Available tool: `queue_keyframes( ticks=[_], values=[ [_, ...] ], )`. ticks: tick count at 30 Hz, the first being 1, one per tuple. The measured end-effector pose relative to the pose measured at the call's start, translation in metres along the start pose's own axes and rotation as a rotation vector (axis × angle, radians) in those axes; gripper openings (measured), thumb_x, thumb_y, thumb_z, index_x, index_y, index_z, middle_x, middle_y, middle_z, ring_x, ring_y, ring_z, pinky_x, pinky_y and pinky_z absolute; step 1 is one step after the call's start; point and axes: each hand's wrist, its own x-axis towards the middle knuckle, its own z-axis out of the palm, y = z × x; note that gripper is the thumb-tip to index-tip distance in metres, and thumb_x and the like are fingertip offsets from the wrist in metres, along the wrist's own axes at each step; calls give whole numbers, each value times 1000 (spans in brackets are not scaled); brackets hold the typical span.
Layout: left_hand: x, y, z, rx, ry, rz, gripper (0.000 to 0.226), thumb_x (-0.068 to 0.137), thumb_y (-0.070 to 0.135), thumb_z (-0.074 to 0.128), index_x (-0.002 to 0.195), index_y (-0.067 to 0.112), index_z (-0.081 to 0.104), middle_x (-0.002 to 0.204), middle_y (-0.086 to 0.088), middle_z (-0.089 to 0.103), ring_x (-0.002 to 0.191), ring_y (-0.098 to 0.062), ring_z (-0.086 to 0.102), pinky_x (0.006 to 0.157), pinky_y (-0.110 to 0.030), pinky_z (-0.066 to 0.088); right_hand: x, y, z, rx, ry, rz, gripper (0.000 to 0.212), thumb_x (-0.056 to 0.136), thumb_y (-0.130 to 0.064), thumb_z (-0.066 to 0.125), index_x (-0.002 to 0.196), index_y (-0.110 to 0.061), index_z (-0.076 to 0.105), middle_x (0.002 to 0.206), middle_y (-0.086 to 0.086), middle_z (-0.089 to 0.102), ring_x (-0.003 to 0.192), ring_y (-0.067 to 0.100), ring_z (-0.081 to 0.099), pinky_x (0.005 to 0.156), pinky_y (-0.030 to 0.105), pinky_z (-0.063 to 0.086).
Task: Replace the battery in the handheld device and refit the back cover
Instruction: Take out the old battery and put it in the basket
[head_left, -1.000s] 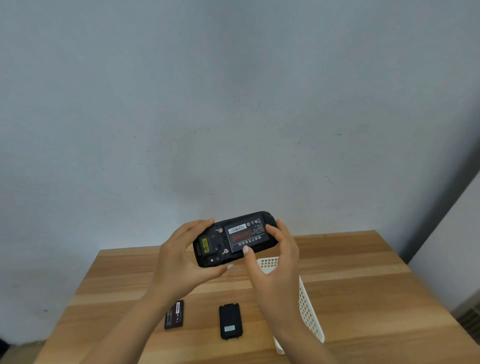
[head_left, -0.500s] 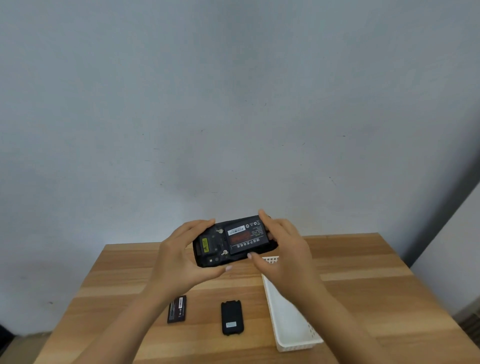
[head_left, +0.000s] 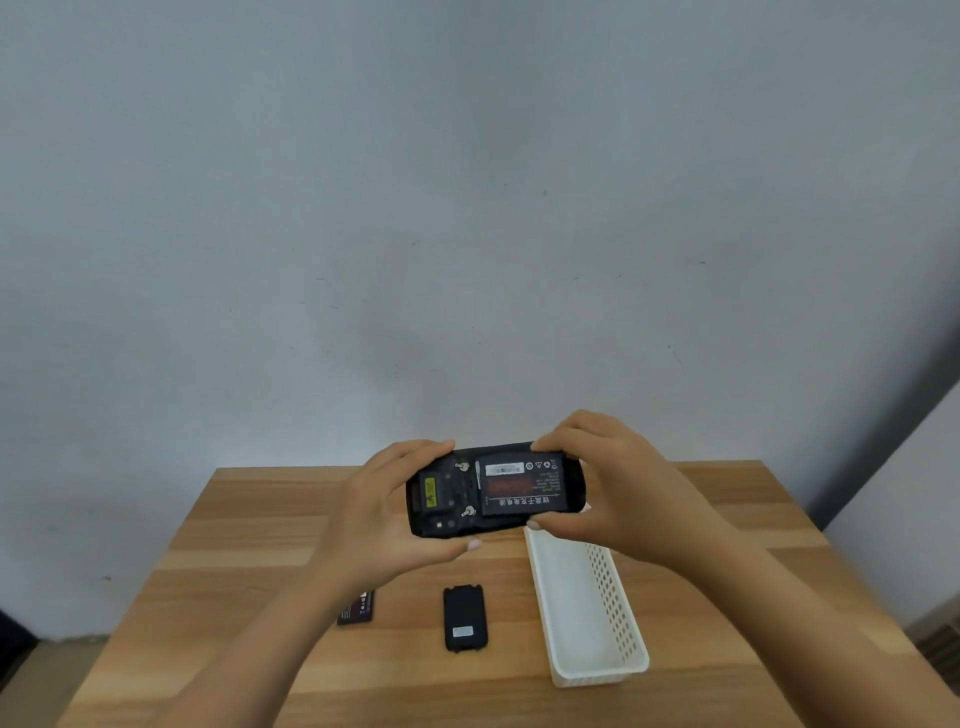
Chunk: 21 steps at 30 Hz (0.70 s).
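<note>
I hold the black handheld device (head_left: 447, 499) above the table, its open back facing me. A battery (head_left: 519, 488) with a white label and printed text sits in its bay. My left hand (head_left: 379, 514) grips the device's left end. Its right end is clasped by my right hand (head_left: 608, 488), fingers over the top edge and thumb under the bottom edge. The black back cover (head_left: 464, 617) lies flat on the table below. A second battery (head_left: 357, 607) lies to its left, partly hidden by my left forearm.
A white perforated plastic basket (head_left: 618, 608) stands on the wooden table (head_left: 753, 519) right of the cover, under my right forearm. A grey wall rises behind the table. The table's edges fall away at left and right.
My right hand has shifted from pressing the battery with its fingertips to clasping the device's right end. The device has levelled out and now sits more horizontal.
</note>
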Motion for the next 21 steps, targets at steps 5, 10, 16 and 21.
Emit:
queue_keyframes(
  ticks=[5,10,16,21],
  values=[
    [5,-5,0,-10,-6,3,85,51,53,87,128,35,57,120,21,59,115,9,52,97,-6,40,-20,14,22,242,316,171,54,64,-48,83,111,-32,63,98,-20,59,94,-3,55,78,4,43],
    [-3,-20,7,-12,-1,-22,83,51,57,85,127,34,58,119,20,60,113,9,54,96,-4,38,-29,48,58,594,452,567,48,74,-38,81,118,-25,66,102,-7,67,91,5,64,74,18,50],
    [-15,-40,22,-52,-2,-96,85,48,60,82,125,31,60,116,20,61,109,14,55,97,-8,42,-31,94,146,631,359,932,27,80,-35,77,96,-14,71,79,-2,71,70,15,65,55,21,49],
    [-19,-56,31,-73,-5,-158,85,48,59,82,126,34,58,116,20,60,108,13,55,98,-14,45,-36,121,226,362,204,1076,37,80,-43,73,83,-8,64,78,6,67,66,20,63,44,22,36]
  ],
)
